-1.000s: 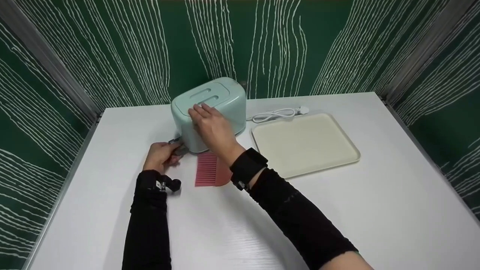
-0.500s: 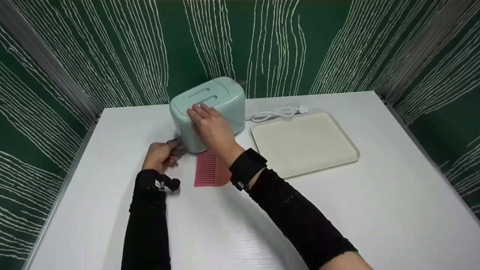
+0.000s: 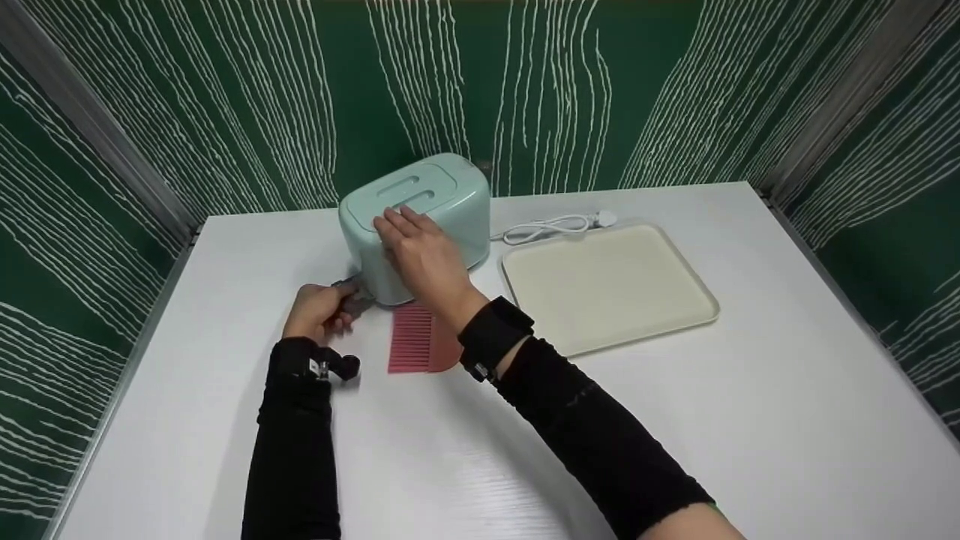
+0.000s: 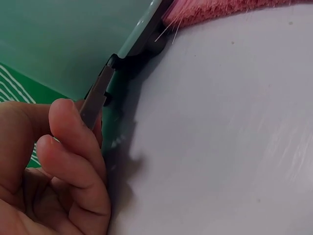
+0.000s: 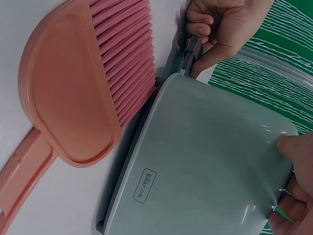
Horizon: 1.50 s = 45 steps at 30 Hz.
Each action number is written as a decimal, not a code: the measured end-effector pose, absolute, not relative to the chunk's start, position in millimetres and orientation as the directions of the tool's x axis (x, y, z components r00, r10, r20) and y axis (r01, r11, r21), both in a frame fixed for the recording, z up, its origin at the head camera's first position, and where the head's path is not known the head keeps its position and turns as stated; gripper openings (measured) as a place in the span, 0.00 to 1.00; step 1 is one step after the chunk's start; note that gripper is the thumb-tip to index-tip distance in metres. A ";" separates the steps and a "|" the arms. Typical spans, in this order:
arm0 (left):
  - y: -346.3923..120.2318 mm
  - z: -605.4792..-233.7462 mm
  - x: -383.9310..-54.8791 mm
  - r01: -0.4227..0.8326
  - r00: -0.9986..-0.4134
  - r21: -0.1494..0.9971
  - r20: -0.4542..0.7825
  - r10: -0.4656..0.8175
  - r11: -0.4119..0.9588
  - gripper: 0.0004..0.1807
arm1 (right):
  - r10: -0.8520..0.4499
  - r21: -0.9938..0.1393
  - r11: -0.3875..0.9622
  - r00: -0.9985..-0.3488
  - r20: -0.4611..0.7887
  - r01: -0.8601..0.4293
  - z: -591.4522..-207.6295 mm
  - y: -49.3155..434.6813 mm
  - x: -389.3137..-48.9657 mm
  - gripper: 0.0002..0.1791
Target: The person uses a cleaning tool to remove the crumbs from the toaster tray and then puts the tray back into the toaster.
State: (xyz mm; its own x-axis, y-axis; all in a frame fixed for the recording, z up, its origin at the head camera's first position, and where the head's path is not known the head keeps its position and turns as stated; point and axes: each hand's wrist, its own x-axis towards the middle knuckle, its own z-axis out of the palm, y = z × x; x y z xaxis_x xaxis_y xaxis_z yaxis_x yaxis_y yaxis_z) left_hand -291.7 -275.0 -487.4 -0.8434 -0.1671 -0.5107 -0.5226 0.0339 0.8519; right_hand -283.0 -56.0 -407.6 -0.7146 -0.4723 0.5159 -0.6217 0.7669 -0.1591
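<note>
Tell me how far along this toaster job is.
Apparently done: unplugging, as the plug lies behind the tray. In hand: the right hand rests on the toaster; the left hand pinches a dark piece at its end. Probably remaining: brushing; the brush lies unheld.

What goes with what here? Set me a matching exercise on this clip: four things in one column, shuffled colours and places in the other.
Column one
1. toaster
2. brush
3. tray
4. cord

Column two
A. white, looped behind the tray
B. pale mint, with rounded corners
C. cream, rectangular, lying flat
D. pink-bristled, in front of the toaster

Pairs: 1-B, 2-D, 3-C, 4-A
</note>
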 end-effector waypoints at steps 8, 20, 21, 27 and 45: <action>-278.4 -486.5 -290.4 -0.524 -0.846 0.851 -0.518 -0.127 0.024 0.14 | -0.478 -0.146 0.771 -0.715 0.510 -0.620 -408.9 -56.3 -283.4 0.23; -288.1 -486.0 -288.3 -0.534 -0.845 0.839 -0.526 -0.102 0.101 0.14 | -0.472 -0.139 0.762 -0.690 0.549 -0.632 -410.0 -55.3 -283.2 0.22; -289.1 -485.8 -288.1 -0.539 -0.842 0.835 -0.530 -0.102 0.107 0.14 | -0.471 -0.141 0.762 -0.690 0.549 -0.632 -409.8 -55.1 -283.0 0.22; -293.4 -485.1 -286.2 -0.549 -0.836 0.827 -0.542 -0.091 0.123 0.14 | -0.465 -0.144 0.761 -0.687 0.559 -0.632 -409.5 -54.4 -282.8 0.22; -293.8 -479.1 -281.9 -0.551 -0.834 0.822 -0.542 -0.103 0.144 0.16 | -0.483 -0.097 0.772 -0.678 0.554 -0.629 -409.6 -56.2 -284.3 0.22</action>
State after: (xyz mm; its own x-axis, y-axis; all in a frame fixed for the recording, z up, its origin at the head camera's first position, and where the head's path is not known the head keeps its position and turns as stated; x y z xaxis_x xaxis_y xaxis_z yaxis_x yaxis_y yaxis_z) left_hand -281.9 -293.8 -479.1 -0.8343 -0.1030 -0.5416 -0.5513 0.1442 0.8217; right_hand -284.3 -56.2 -409.6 -0.6778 -0.4829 0.5545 -0.6288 0.7716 -0.0967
